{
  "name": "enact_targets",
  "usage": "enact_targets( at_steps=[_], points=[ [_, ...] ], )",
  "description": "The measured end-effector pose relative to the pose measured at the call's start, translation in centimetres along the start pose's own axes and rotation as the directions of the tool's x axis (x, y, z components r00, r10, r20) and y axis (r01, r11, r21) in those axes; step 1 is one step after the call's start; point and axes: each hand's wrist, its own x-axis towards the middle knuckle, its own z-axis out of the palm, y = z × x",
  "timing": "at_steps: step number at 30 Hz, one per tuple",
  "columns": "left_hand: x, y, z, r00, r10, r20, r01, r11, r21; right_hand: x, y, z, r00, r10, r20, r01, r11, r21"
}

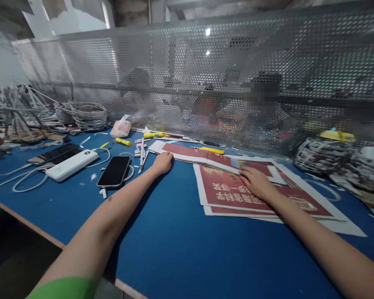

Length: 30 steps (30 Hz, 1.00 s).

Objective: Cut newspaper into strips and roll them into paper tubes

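Note:
A long folded strip of red and white newspaper (202,157) lies across the far part of the blue table. My left hand (163,162) is closed on the strip's near edge towards its left end. At its right end, my right hand (256,182) grips the strip between thumb and fingers. Under that hand and forearm are flat newspaper sheets (233,195), stacked slightly askew and printed in red with white characters. A yellow utility knife (212,150) rests just behind the folded strip.
Left of my left arm are a phone (114,171), a white power bank (71,165) with cables, and an earbud (103,193). Glue sticks (123,142) and tissues (120,128) sit farther back. Woven paper baskets (89,116) stand at both sides; a perforated metal screen (187,83) rises behind.

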Motion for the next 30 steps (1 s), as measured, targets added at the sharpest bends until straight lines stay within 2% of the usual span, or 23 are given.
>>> enact_targets(
  at_steps=[8,12,18,21,25,27,30],
  points=[
    [0.0,0.4,-0.2,0.997,0.071,-0.035,-0.073,0.997,-0.038,0.2,-0.2,-0.7,0.995,0.088,0.056,-0.091,0.995,0.051],
    [-0.2,0.2,0.0,0.995,0.08,-0.066,-0.082,0.996,-0.032,0.0,-0.4,-1.9,0.99,0.107,0.094,-0.112,0.993,0.047],
    [-0.2,0.1,0.2,0.99,0.094,-0.103,-0.098,0.994,-0.036,-0.5,0.2,-4.1,0.989,0.063,0.131,-0.07,0.997,0.044],
    [-0.5,0.4,-0.3,0.978,0.174,-0.117,-0.181,0.982,-0.051,-0.6,-0.7,-5.1,0.985,0.122,0.121,-0.12,0.992,-0.025],
    [-1.2,1.6,-1.5,0.915,0.391,-0.1,-0.398,0.916,-0.057,-0.3,-4.5,-6.8,0.976,0.199,0.094,-0.19,0.977,-0.096],
    [-1.5,2.5,-2.0,0.865,0.494,-0.089,-0.499,0.865,-0.045,-0.4,-7.3,-7.8,0.983,0.15,0.106,-0.142,0.987,-0.08],
    [-1.6,3.7,-2.4,0.771,0.632,-0.076,-0.633,0.774,0.016,-1.3,-11.2,-8.8,0.987,0.001,0.159,0.001,1.0,-0.012]
  ],
)
